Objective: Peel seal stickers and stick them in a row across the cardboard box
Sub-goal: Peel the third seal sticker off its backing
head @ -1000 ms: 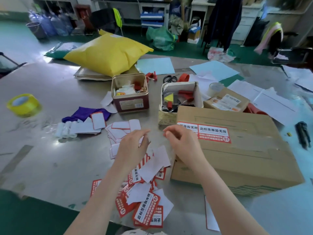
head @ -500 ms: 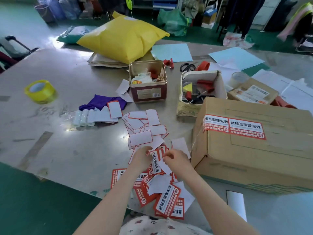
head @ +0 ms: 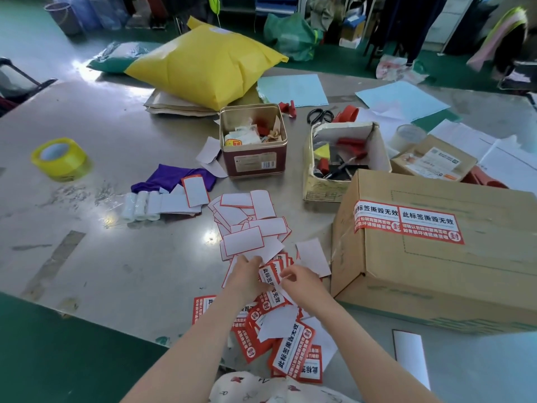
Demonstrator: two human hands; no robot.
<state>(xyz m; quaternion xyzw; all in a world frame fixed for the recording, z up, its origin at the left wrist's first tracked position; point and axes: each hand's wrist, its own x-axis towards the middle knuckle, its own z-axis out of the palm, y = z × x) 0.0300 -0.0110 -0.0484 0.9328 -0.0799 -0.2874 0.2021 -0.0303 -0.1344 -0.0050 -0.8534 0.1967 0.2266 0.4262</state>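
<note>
My left hand [head: 247,276] and right hand [head: 302,283] both pinch one red-and-white seal sticker [head: 270,282] above the sticker pile [head: 287,344] on the grey bench [head: 116,234] — fingers curled. The brown cardboard box [head: 453,266] sits just right — two red stickers [head: 406,222] already on top.

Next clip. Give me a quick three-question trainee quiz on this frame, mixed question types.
1. True or false: two seal stickers are already stuck on the cardboard box.
2. Which object sits farthest to the person's left? A) yellow tape roll B) tin C) scissors
3. Fill in: the left hand and right hand both handle a red and white ______.

Key: 1 true; 2 A; 3 sticker.
</note>
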